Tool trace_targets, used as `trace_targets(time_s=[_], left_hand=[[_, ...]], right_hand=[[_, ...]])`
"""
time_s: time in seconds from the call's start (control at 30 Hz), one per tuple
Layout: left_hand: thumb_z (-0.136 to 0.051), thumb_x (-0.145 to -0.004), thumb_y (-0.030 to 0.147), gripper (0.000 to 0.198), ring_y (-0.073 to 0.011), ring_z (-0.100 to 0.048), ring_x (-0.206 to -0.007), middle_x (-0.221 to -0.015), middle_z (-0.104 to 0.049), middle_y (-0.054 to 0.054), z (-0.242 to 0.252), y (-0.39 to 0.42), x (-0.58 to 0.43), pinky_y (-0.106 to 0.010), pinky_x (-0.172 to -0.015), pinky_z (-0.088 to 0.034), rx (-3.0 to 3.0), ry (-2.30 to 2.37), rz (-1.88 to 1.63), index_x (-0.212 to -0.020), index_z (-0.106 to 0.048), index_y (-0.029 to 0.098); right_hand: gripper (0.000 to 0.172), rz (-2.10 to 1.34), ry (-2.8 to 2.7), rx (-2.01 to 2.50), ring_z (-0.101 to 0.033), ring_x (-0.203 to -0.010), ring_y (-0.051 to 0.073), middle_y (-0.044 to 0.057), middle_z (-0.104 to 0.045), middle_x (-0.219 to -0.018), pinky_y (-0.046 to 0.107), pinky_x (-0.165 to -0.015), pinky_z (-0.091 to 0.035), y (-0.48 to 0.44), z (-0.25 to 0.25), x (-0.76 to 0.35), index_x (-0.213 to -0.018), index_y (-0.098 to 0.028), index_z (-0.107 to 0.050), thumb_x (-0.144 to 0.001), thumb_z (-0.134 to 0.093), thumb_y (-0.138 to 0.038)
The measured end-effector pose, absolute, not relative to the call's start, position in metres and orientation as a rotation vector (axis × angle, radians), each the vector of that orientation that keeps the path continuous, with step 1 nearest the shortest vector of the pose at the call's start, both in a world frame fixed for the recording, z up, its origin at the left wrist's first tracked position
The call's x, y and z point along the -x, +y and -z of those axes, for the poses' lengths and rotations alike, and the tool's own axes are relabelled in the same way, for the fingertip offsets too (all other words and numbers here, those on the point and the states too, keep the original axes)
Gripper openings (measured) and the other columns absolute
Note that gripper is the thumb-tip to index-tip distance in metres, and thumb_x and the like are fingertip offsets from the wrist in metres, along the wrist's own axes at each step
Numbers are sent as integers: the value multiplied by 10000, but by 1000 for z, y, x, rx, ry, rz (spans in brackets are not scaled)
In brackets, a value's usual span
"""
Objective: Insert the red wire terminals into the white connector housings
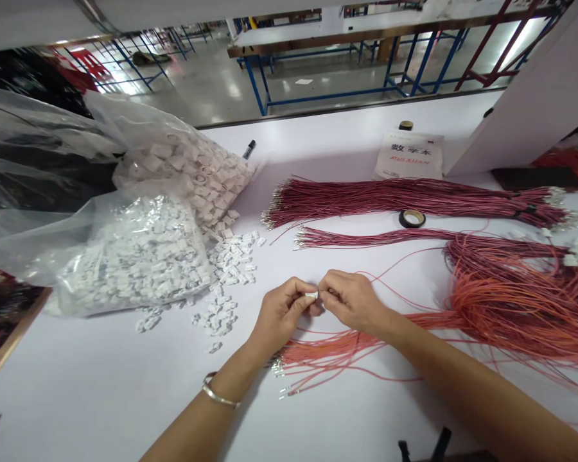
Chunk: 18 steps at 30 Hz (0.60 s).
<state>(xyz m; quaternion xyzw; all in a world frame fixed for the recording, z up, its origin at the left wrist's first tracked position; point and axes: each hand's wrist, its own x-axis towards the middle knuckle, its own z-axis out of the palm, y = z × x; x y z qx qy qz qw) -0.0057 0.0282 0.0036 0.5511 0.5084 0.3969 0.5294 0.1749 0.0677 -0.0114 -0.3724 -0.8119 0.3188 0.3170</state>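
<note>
My left hand (284, 311) pinches a small white plastic connector housing (311, 295) between thumb and fingers. Right against it, my right hand (347, 296) is closed in a pinch at the housing's right end. A thin red wire (390, 260) runs away from the right hand; its tip is hidden by the fingers. Below both hands lies a bundle of orange-red wires (327, 350) with metal terminals at the left ends. Loose white housings (234, 256) are scattered to the left of my hands.
Clear bags of white housings (144, 256) and pinkish parts (192, 167) stand at left. Dark red wire bundles (390, 199), a roll of black tape (411, 219) and a notebook (409, 155) lie behind. A tangled wire heap (501, 295) covers the right side. A marker (249, 149) lies farther back.
</note>
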Motion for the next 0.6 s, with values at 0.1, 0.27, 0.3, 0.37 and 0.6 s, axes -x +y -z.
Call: trace_targets(time_s=[0.1, 0.27, 0.3, 0.37, 0.6], left_hand=[[-606, -904, 290, 148, -161, -654, -657, -683, -699, -35, -3, 28, 6, -297, -679, -513, -1326, 1213, -930, -864, -626, 149], [-606, -902, 299, 154, -156, -654, -634, -668, -696, -28, 2, 27, 5, -292, -664, -522, -1313, 1225, -930, -878, -630, 149], [-607, -900, 303, 157, -154, -655, -628, -665, -697, -27, 3, 28, 5, -289, -657, -522, -1307, 1228, -932, -875, -628, 150], [-617, -890, 321, 172, -150, -654, -613, -659, -700, -27, 5, 29, 3, -283, -645, -523, -1282, 1225, -946, -863, -623, 151], [-739, -753, 497, 392, -145, -654, -570, -616, -671, -13, 4, 36, -3, -294, -626, -526, -964, 1108, -1059, -858, -612, 142]], right_hand=[[119, -821, -2150, 972, -468, -579, 89, -30, -571, -682, 203, -571, -313, 68, 12, -175, -732, -188, -547, -834, -509, -141], [141, -826, -2158, 959, -497, -601, 97, -16, -592, -696, 210, -584, -331, 67, 16, -177, -753, -186, -563, -876, -499, -156], [150, -837, -2151, 959, -510, -610, 100, -11, -600, -700, 212, -591, -341, 68, 16, -177, -755, -185, -565, -887, -497, -165], [176, -859, -2130, 969, -533, -621, 106, -6, -609, -699, 217, -601, -359, 69, 17, -177, -748, -187, -566, -906, -490, -183], [192, -788, -2143, 984, -592, -626, 138, 5, -641, -730, 255, -603, -446, 70, 16, -182, -808, -226, -605, -953, -482, -258]])
